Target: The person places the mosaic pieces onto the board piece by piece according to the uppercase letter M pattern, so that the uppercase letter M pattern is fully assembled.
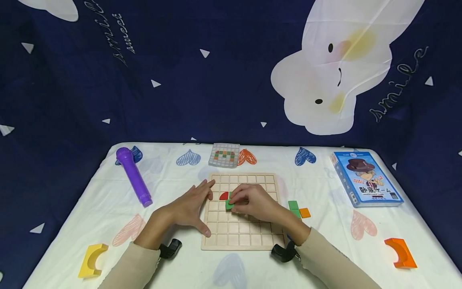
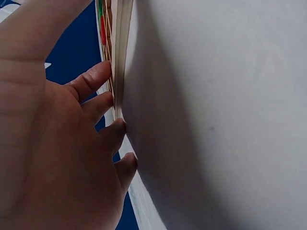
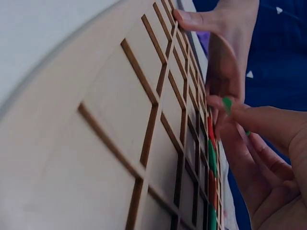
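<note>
A wooden grid board [image 1: 240,242] lies on the white cloth between the hands. My right hand [image 1: 258,202] is over its left-middle cells and pinches a small green tile [image 1: 229,206] between thumb and fingers; the right wrist view shows that green tile [image 3: 227,104] at the fingertips. Beside it a red piece with a curved edge [image 1: 223,196] sits in a cell, and more red and green pieces line that row, partly hidden by the hand. With fingers spread, my left hand [image 1: 189,206] touches the board's left edge, thumb near the lower corner.
Behind the board lies a pattern card [image 1: 223,162] with a coloured grid. Green tiles [image 1: 293,205] and an orange tile [image 1: 304,212] lie right of the board. Farther out are a purple microphone [image 1: 134,176], a yellow arch block [image 1: 88,261], an orange arch block [image 1: 404,253] and a blue box [image 1: 368,178].
</note>
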`<action>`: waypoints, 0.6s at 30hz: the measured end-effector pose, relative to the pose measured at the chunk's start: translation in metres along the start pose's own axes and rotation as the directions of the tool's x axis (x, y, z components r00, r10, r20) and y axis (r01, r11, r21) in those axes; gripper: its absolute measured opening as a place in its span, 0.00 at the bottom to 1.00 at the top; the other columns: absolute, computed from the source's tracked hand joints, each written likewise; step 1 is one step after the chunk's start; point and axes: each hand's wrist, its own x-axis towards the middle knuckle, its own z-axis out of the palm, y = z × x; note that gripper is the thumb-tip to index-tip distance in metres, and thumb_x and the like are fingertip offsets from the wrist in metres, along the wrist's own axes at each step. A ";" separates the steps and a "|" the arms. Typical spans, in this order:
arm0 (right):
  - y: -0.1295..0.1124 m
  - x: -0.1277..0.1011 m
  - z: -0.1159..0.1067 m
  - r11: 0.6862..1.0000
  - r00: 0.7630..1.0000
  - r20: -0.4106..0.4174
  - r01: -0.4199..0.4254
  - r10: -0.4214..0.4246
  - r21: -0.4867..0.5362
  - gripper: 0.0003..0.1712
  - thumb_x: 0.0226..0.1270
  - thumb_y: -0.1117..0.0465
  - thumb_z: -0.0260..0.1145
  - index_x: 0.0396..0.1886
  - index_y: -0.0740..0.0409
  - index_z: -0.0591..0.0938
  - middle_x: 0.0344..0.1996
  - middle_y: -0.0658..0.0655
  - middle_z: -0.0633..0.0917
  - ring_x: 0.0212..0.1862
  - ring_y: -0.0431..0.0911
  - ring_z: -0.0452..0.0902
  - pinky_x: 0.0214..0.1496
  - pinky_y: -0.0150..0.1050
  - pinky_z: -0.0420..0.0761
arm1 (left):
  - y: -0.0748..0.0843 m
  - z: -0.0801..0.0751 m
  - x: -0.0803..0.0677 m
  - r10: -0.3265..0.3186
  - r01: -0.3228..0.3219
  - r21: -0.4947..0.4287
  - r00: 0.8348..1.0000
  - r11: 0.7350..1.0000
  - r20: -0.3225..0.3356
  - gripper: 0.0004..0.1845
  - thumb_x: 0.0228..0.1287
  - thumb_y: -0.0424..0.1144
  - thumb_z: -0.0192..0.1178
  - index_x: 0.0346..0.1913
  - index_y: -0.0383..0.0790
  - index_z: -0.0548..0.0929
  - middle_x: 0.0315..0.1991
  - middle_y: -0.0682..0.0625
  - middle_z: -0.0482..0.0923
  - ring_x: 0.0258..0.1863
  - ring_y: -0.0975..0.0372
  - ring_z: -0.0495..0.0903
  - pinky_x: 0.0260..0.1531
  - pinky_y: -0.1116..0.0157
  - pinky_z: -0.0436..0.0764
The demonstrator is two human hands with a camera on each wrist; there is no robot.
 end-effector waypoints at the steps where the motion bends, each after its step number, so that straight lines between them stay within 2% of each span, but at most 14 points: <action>1: -0.001 0.001 0.001 1.000 1.000 -0.004 0.000 0.000 -0.004 0.07 0.60 0.63 0.76 0.39 0.53 0.92 0.43 0.47 0.89 0.48 0.40 0.84 0.51 0.30 0.85 | 0.000 0.000 0.000 0.000 0.000 0.001 1.000 1.000 0.000 0.50 0.27 0.62 0.85 0.53 0.44 0.69 0.84 0.40 0.48 0.84 0.42 0.44 0.82 0.38 0.49; 7: -0.004 0.006 0.006 1.000 1.000 -0.022 -0.016 0.016 0.002 0.06 0.60 0.64 0.76 0.37 0.54 0.92 0.41 0.47 0.90 0.44 0.38 0.84 0.46 0.28 0.84 | 0.000 0.000 0.000 -0.007 0.007 0.006 1.000 1.000 0.001 0.50 0.27 0.62 0.85 0.54 0.44 0.69 0.84 0.40 0.48 0.84 0.42 0.45 0.82 0.38 0.50; 14: -0.005 0.008 0.013 0.998 0.998 -0.015 -0.063 0.062 -0.024 0.07 0.59 0.62 0.78 0.38 0.51 0.92 0.41 0.44 0.90 0.47 0.37 0.85 0.54 0.32 0.84 | 0.000 0.000 0.000 -0.007 0.007 0.000 1.000 1.000 0.001 0.51 0.27 0.61 0.85 0.54 0.43 0.69 0.84 0.40 0.48 0.84 0.42 0.45 0.82 0.38 0.50; 18: -0.006 0.009 0.016 0.996 0.997 -0.012 -0.079 0.079 -0.047 0.06 0.59 0.61 0.77 0.37 0.51 0.92 0.40 0.44 0.90 0.47 0.38 0.85 0.54 0.34 0.85 | 0.002 -0.001 0.000 -0.006 0.006 -0.001 1.000 1.000 0.004 0.50 0.27 0.61 0.85 0.53 0.44 0.69 0.84 0.40 0.48 0.84 0.42 0.44 0.82 0.38 0.49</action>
